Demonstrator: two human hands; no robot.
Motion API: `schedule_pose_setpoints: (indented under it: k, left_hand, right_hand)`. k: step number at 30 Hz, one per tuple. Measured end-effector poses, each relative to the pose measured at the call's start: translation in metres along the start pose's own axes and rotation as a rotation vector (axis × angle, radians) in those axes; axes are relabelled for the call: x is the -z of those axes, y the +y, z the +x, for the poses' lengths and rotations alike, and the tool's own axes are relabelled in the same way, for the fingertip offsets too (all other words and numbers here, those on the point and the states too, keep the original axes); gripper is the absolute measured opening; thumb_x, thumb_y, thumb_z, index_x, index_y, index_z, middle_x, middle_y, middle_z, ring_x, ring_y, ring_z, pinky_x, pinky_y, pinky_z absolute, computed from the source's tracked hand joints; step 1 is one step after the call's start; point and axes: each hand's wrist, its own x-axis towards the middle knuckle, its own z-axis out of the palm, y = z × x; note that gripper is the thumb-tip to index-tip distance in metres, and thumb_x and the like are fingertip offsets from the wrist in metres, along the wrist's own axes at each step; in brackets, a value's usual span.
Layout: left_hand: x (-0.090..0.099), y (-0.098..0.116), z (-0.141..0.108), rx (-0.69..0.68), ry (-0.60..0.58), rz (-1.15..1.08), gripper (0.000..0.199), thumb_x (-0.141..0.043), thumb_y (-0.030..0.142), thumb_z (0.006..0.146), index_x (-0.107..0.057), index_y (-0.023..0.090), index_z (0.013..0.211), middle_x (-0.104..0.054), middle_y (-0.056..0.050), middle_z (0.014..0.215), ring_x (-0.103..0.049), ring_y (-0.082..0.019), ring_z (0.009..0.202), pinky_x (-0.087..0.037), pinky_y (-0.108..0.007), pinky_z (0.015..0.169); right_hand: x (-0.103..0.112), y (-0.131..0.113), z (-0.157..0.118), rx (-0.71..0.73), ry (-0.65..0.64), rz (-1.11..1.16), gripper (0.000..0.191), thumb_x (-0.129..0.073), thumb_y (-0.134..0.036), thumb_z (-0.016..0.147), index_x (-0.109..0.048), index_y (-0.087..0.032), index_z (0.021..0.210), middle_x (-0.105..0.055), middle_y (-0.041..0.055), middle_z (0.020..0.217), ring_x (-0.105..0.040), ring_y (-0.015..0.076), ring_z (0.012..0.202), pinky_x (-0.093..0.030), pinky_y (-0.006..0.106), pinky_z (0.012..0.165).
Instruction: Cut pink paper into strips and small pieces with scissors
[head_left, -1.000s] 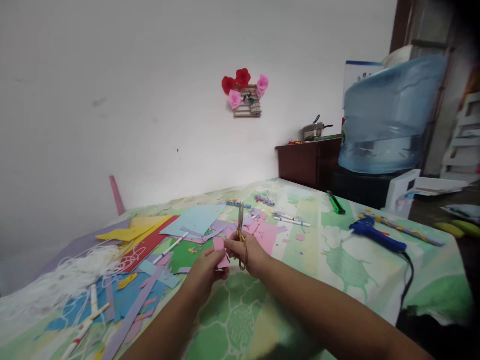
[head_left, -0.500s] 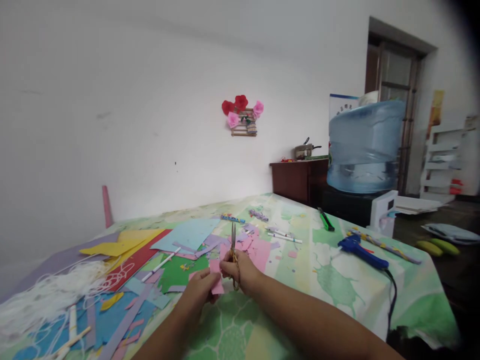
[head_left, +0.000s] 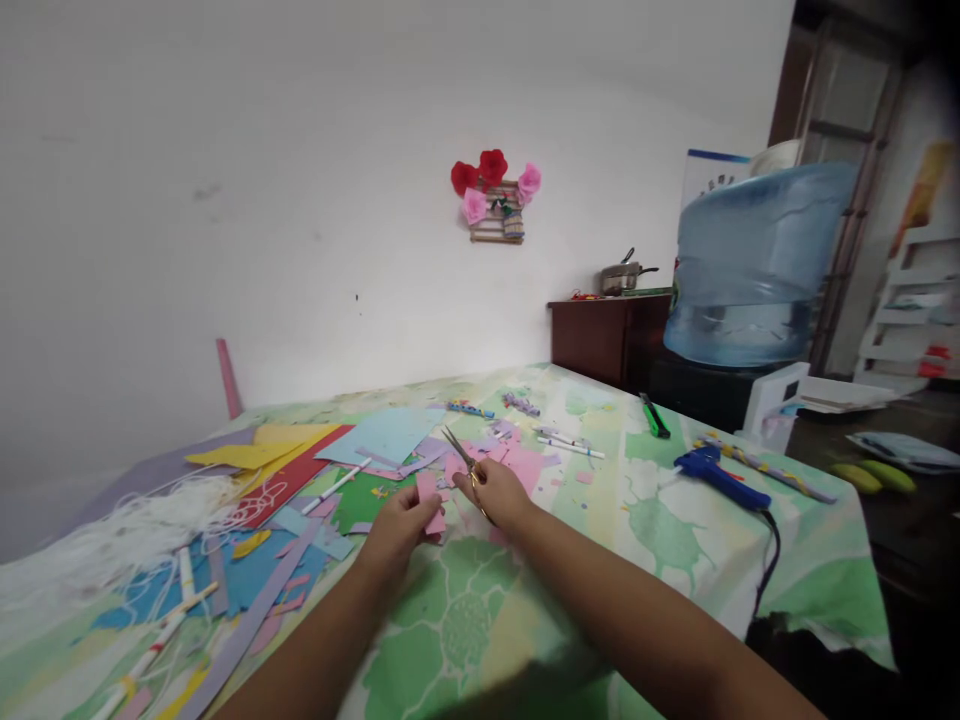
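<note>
Between the fingers of my left hand (head_left: 400, 522) is a small pink paper piece (head_left: 428, 502), held upright near the table's middle. My right hand (head_left: 499, 492) grips gold-handled scissors (head_left: 471, 464), whose blades point up and to the left, apart from the piece. Behind both hands lie pink paper scraps (head_left: 525, 466), and a green sheet (head_left: 358, 500) is just left of them. A light blue sheet (head_left: 390, 432) lies farther back.
White string (head_left: 112, 530) and coloured paper strips cover the left side. On the right are a blue glue gun (head_left: 724, 480) with a cord and a green cutter (head_left: 655, 416). A water bottle (head_left: 757, 270) stands beyond the table's right edge.
My hands have moved apart. The scissors have tilted from upright towards the left, away from the pink piece. The camera view has shifted slightly.
</note>
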Motion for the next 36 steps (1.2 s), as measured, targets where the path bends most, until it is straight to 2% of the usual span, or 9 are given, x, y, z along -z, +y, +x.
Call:
schedule_pose_setpoints:
  k: [4,7,11,15,20,24,26,29,36]
  left_hand:
    - [0.004,0.001,0.001,-0.009,-0.005,-0.017,0.019,-0.058,0.027,0.056,-0.047,0.016,0.068,-0.048,0.006,0.045,-0.044,-0.006,0.036,-0.037,-0.018,0.037]
    - [0.008,0.003,0.001,0.010,-0.030,-0.022,0.020,-0.056,0.029,0.059,-0.049,0.017,0.073,-0.048,0.006,0.042,-0.044,-0.007,0.034,-0.035,-0.018,0.034]
    - [0.011,0.006,0.001,0.047,0.006,-0.031,0.025,-0.054,0.038,0.061,-0.049,0.015,0.071,-0.054,0.002,0.052,-0.052,-0.009,0.043,-0.043,-0.023,0.045]
    - [0.011,0.008,0.003,0.044,0.047,-0.022,0.027,-0.055,0.038,0.059,-0.049,0.014,0.067,-0.055,0.001,0.054,-0.053,-0.009,0.048,-0.044,-0.023,0.050]
    - [0.012,0.005,0.007,0.067,0.054,0.016,0.025,-0.056,0.036,0.057,-0.051,0.014,0.067,-0.051,0.004,0.045,-0.047,-0.008,0.035,-0.033,-0.018,0.034]
    - [0.016,0.004,0.004,0.059,0.088,0.126,0.020,-0.051,0.030,0.061,-0.053,0.015,0.074,-0.054,0.003,0.049,-0.047,-0.007,0.035,-0.026,-0.016,0.031]
    - [0.018,0.006,0.001,0.057,0.022,0.213,0.016,-0.050,0.029,0.062,-0.054,0.015,0.069,-0.055,0.002,0.049,-0.047,-0.007,0.037,-0.028,-0.017,0.033]
    - [0.019,0.009,-0.002,0.025,-0.011,0.277,0.017,-0.047,0.029,0.065,-0.053,0.015,0.060,-0.054,0.002,0.048,-0.046,-0.007,0.038,-0.029,-0.017,0.035]
    - [0.022,0.011,-0.006,0.013,-0.045,0.275,0.015,-0.048,0.029,0.066,-0.055,0.016,0.067,-0.056,0.001,0.055,-0.049,-0.008,0.044,-0.031,-0.018,0.037]
  right_hand:
    - [0.004,-0.002,-0.002,0.125,-0.101,-0.131,0.045,-0.042,-0.061,0.059,-0.051,-0.018,0.064,-0.049,-0.0007,0.059,-0.039,0.0096,0.054,-0.022,0.020,0.046]
    - [0.007,-0.001,-0.002,0.180,-0.159,-0.198,0.047,-0.041,-0.062,0.059,-0.053,-0.018,0.065,-0.049,-0.0007,0.059,-0.039,0.0091,0.053,-0.021,0.020,0.045]
    - [0.012,0.002,0.000,0.232,-0.201,-0.254,0.045,-0.043,-0.061,0.059,-0.053,-0.018,0.064,-0.049,-0.0005,0.058,-0.039,0.0092,0.053,-0.021,0.020,0.046]
    - [0.017,0.002,0.000,0.270,-0.215,-0.284,0.042,-0.045,-0.059,0.059,-0.054,-0.018,0.063,-0.051,-0.0001,0.057,-0.040,0.0094,0.052,-0.020,0.020,0.045]
    - [0.017,0.000,0.000,0.299,-0.234,-0.306,0.040,-0.049,-0.057,0.057,-0.056,-0.018,0.064,-0.053,0.0001,0.058,-0.042,0.0102,0.051,-0.021,0.020,0.044]
    - [0.017,-0.002,-0.003,0.360,-0.296,-0.281,0.043,-0.046,-0.060,0.058,-0.055,-0.018,0.066,-0.051,-0.0004,0.060,-0.041,0.0097,0.052,-0.023,0.020,0.044]
    - [0.018,-0.004,-0.004,0.378,-0.321,-0.254,0.042,-0.047,-0.059,0.057,-0.054,-0.019,0.066,-0.051,-0.0011,0.060,-0.040,0.0094,0.052,-0.022,0.019,0.043]
    - [0.018,-0.007,-0.005,0.361,-0.370,-0.234,0.040,-0.047,-0.057,0.058,-0.052,-0.018,0.064,-0.048,-0.0015,0.058,-0.038,0.0086,0.051,-0.022,0.019,0.043]
    - [0.020,-0.012,-0.006,0.359,-0.421,-0.205,0.041,-0.047,-0.057,0.059,-0.051,-0.017,0.060,-0.046,-0.0021,0.053,-0.035,0.0074,0.047,-0.020,0.020,0.042]
